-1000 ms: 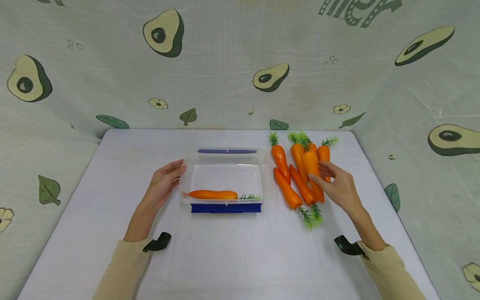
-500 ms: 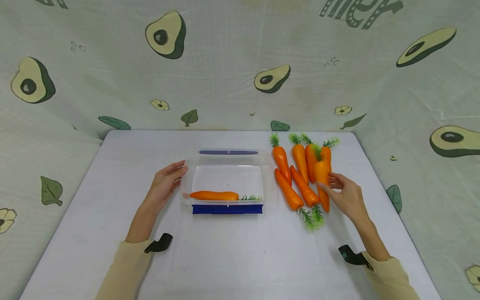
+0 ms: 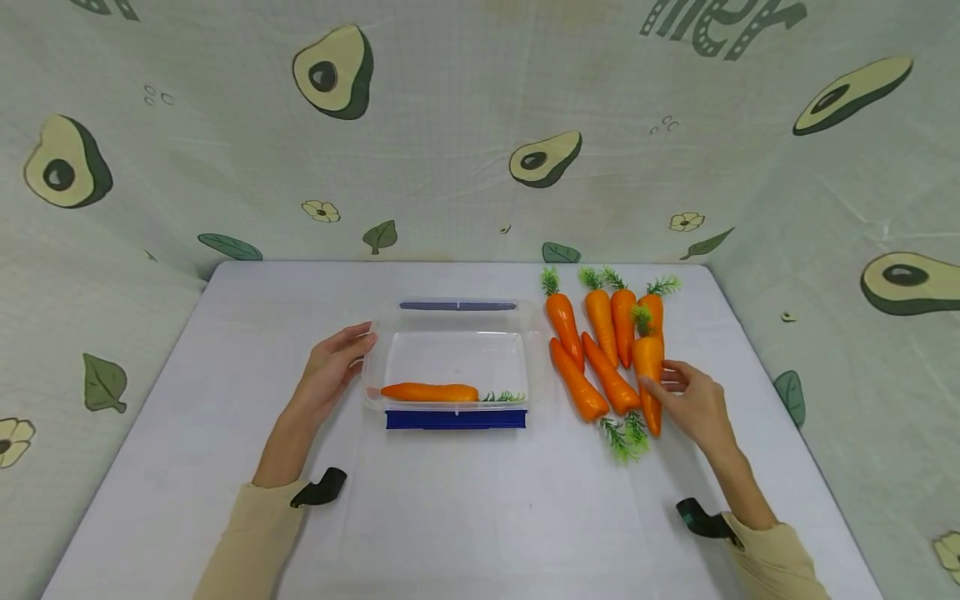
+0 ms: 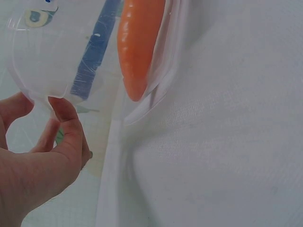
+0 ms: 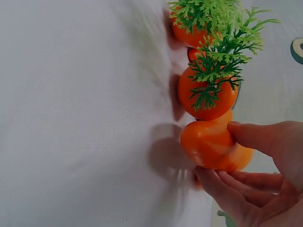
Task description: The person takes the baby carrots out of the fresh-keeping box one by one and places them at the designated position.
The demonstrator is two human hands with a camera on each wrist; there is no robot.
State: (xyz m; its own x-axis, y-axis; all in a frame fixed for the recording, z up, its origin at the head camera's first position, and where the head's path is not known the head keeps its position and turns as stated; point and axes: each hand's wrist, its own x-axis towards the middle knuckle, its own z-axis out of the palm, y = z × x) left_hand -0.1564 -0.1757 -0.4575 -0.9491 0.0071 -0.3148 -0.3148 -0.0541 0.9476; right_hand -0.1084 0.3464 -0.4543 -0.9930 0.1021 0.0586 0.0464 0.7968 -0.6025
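A clear plastic food container [image 3: 453,357] with blue clips sits near the middle of the table. One toy carrot [image 3: 429,392] lies along its near side, leaves pointing right. My left hand [image 3: 324,371] pinches the container's left rim between thumb and fingers, as the left wrist view confirms. To the right, my right hand [image 3: 693,404] holds an orange toy carrot [image 3: 647,360] between thumb and fingertips, its leafy end pointing away from me. In the right wrist view this held carrot [image 5: 206,144] is close beside others; whether it rests on the table I cannot tell.
Several more toy carrots lie around the held one, among them a front-left carrot [image 3: 577,383] and a back-left carrot [image 3: 564,325]. A white cloth covers the table [image 3: 465,508]. Behind it hangs a curtain [image 3: 442,117] printed with avocados.
My right hand has moved right and toward me with the carrot, which now stands clear of the middle carrots and over the rightmost one. The left hand and container stay put.
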